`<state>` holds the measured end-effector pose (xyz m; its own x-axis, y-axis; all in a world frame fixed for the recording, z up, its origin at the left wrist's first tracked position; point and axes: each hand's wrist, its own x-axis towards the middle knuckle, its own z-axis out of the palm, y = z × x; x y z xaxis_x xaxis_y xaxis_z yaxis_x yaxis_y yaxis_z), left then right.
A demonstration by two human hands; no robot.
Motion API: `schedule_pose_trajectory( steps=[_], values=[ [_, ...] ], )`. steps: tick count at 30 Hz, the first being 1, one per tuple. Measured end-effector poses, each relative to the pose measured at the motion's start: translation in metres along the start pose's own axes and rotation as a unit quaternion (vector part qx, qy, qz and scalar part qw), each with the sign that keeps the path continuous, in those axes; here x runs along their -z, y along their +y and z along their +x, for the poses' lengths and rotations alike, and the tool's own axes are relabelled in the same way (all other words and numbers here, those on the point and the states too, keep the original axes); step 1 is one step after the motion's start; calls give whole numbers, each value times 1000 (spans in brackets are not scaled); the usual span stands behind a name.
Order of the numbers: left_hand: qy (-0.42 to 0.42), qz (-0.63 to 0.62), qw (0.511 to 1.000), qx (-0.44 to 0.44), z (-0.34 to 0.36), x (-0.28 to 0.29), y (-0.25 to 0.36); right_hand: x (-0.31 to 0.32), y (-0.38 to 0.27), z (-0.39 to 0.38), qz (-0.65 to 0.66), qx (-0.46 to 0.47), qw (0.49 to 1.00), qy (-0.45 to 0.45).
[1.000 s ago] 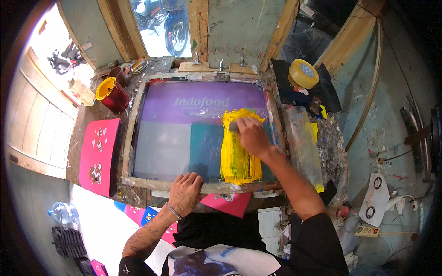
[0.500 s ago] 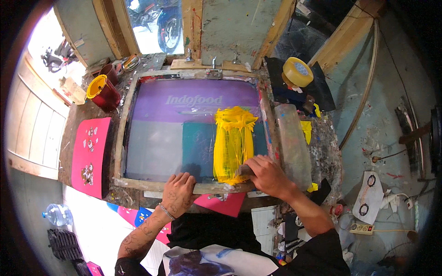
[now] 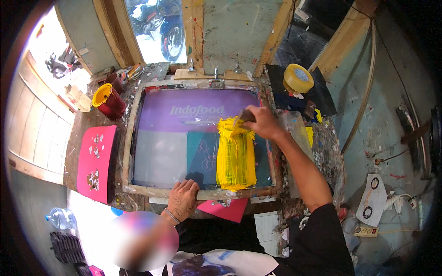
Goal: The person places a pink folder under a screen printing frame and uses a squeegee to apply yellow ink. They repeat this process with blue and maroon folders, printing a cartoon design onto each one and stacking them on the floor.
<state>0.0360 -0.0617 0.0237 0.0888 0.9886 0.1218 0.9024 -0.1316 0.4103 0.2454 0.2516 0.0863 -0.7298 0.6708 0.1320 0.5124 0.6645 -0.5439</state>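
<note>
A wooden-framed printing screen (image 3: 127, 156) lies on the workbench, with a purple band across its far part and grey and teal areas nearer. A thick strip of yellow ink (image 3: 235, 163) runs front to back on its right part. My right hand (image 3: 261, 123) grips a brown squeegee (image 3: 244, 118) at the far end of that strip. My left hand (image 3: 182, 200) has curled fingers over the near frame bar. A pink sheet (image 3: 220, 210) sticks out below the frame beside it. A blurred round patch hides my left forearm.
Left on the bench are a red-and-yellow ink pot (image 3: 109, 103) and a pink printed sheet (image 3: 94, 163). At right are a tape roll (image 3: 297, 78) and a translucent sheet (image 3: 297, 152). A doorway, water jug (image 3: 62, 218) and power strip (image 3: 366, 231) surround the bench.
My right hand and the squeegee went from the far end of the ink to the near end, then back to the far end. My left hand stayed on the frame.
</note>
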Motion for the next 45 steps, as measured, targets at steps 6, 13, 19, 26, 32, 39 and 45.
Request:
schedule_pose_trajectory(
  steps=[6, 13, 19, 26, 32, 39, 45],
  values=[
    [2, -4, 1000, -11, 2, -3, -2, -17, -1, -8, -147, -218, 962, 81],
    [4, -4, 1000, -10, 2, 1, -2, -32, -8, 9, -87, -171, 981, 8],
    [-1, -9, 1000, 0, 3, -3, -3, -34, 4, 25, -29, 6, 998, 63],
    [-8, -12, 1000, 5, 3, 0, 1, -61, -13, -28, -71, 62, 992, 84],
    [-2, -8, 1000, -1, 1, 0, 0, -71, -75, -137, -81, 35, 995, 38],
    [8, -8, 1000, -10, 8, 14, 4, -73, -97, -174, -158, 80, 980, 87],
    [-57, -54, 996, 33, 53, 141, 39, -2, -128, -142, -203, 134, 941, 235]
  ],
)
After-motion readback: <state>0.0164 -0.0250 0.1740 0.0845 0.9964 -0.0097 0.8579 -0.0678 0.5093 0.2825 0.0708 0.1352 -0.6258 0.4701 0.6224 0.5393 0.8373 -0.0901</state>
